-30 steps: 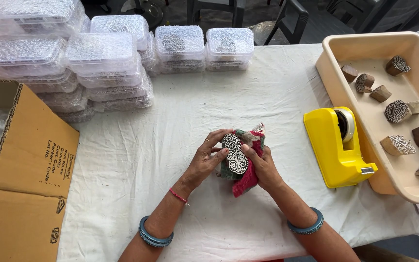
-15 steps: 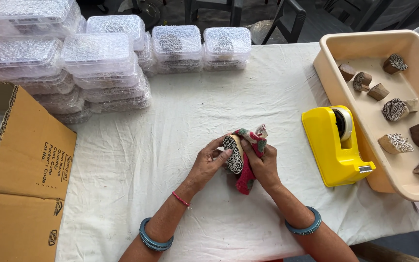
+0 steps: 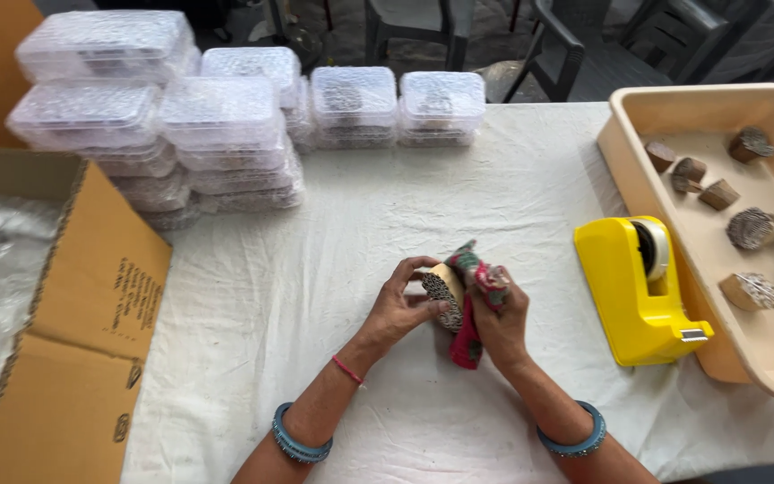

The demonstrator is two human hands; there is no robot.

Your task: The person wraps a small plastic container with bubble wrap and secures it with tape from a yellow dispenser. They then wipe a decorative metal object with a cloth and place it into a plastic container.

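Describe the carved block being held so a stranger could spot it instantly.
On the white-clothed table, left of the yellow tape dispenser, the left hand and right hand meet. The carved wooden block sits between them against a red patterned cloth, unlike the blocks in the beige tray.

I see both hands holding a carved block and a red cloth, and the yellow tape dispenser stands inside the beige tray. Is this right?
Not quite. In the head view the yellow tape dispenser stands on the white tablecloth beside the beige tray, not inside it. The left hand and right hand do hold the carved block and red cloth.
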